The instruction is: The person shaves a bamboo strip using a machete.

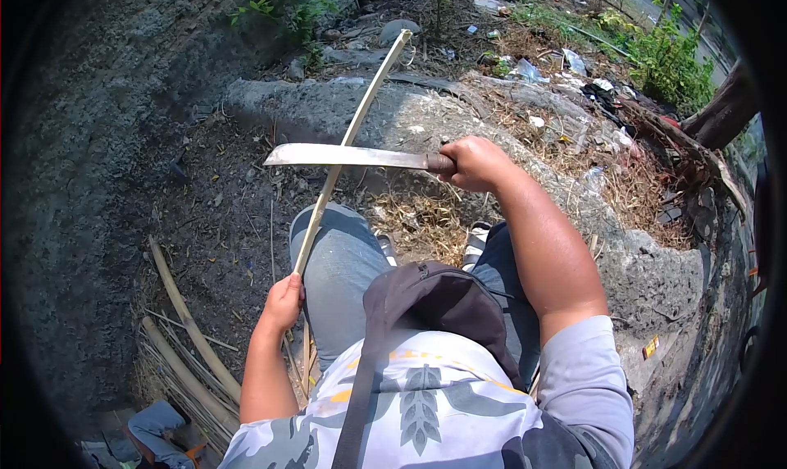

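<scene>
My right hand (474, 164) is closed round the dark handle of a machete (352, 155), its broad blade pointing left. The blade crosses over a long, pale split bamboo strip (373, 92), overlapping it in this view. My left hand (284, 302) grips the strip near its lower part, beside my left knee. From there the strip slants up and away over the knee, and its far end reaches a low stone ledge (287, 100). Part of the strip shows again below my left hand.
Several bamboo poles and thin strips (193, 321) lie at my left. A rough wall (90, 166) rises on that side. Litter and dry grass (566, 100) cover the ground ahead, with a tree trunk (730, 108) at the right. A black bag (443, 305) rests on my lap.
</scene>
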`<act>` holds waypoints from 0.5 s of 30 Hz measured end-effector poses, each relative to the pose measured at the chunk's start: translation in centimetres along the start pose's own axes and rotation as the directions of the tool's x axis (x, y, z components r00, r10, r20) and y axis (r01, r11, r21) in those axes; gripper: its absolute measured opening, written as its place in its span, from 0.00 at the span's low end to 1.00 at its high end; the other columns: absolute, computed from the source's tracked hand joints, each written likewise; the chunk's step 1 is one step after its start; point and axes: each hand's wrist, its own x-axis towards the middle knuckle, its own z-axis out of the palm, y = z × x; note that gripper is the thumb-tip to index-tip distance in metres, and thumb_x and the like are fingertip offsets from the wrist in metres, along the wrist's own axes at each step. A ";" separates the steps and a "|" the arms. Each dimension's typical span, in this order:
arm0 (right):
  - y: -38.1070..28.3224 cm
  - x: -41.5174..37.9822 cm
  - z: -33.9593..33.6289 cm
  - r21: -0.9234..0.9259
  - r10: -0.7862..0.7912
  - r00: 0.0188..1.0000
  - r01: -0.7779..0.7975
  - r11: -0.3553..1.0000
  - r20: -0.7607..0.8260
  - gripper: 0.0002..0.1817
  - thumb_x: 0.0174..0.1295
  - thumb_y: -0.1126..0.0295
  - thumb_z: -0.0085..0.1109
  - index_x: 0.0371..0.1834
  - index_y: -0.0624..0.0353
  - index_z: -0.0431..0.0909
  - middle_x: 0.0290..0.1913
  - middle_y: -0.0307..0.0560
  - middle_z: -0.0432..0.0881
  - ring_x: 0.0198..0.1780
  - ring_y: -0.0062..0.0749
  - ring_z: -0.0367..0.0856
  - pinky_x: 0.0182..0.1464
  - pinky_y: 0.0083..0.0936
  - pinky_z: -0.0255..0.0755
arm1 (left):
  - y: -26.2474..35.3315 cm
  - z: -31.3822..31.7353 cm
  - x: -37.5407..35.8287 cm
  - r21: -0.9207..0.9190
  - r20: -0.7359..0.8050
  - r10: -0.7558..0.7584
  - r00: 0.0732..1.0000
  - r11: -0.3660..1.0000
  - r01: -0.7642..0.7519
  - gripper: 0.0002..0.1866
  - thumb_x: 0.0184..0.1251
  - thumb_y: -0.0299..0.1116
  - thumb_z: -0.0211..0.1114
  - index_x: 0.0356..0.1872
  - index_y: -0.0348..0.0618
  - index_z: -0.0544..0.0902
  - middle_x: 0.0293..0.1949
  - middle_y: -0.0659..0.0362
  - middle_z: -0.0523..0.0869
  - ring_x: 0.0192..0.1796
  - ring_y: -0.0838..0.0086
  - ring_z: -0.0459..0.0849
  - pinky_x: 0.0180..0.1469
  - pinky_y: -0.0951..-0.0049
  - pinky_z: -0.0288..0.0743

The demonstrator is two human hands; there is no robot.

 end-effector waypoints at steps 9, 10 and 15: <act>1.4 0.6 -0.4 -0.071 0.140 0.990 -0.141 0.987 -0.022 0.14 0.61 0.53 0.75 0.44 0.47 0.89 0.43 0.50 0.91 0.51 0.51 0.89 0.53 0.47 0.81 | 0.4 0.1 0.0 0.010 -0.005 0.007 1.000 1.000 -0.007 0.29 0.88 0.56 0.50 0.28 0.45 0.76 0.23 0.67 0.73 0.26 0.79 0.69 0.30 0.74 0.64; 1.4 0.6 -0.4 -0.074 0.148 0.989 -0.149 0.986 -0.023 0.15 0.61 0.53 0.75 0.44 0.47 0.89 0.43 0.50 0.91 0.51 0.51 0.89 0.53 0.47 0.81 | 0.4 0.0 0.1 -0.001 -0.002 -0.002 1.000 1.000 0.002 0.29 0.88 0.56 0.50 0.28 0.45 0.76 0.23 0.67 0.73 0.26 0.79 0.69 0.30 0.74 0.64; -0.1 -0.1 -0.8 -0.028 0.138 0.990 -0.140 0.990 -0.040 0.15 0.61 0.51 0.75 0.45 0.46 0.89 0.44 0.50 0.91 0.51 0.51 0.89 0.53 0.48 0.81 | 0.6 0.3 -0.2 -0.047 -0.015 -0.020 1.000 0.999 0.019 0.29 0.89 0.56 0.49 0.28 0.45 0.76 0.23 0.67 0.73 0.26 0.79 0.69 0.30 0.74 0.64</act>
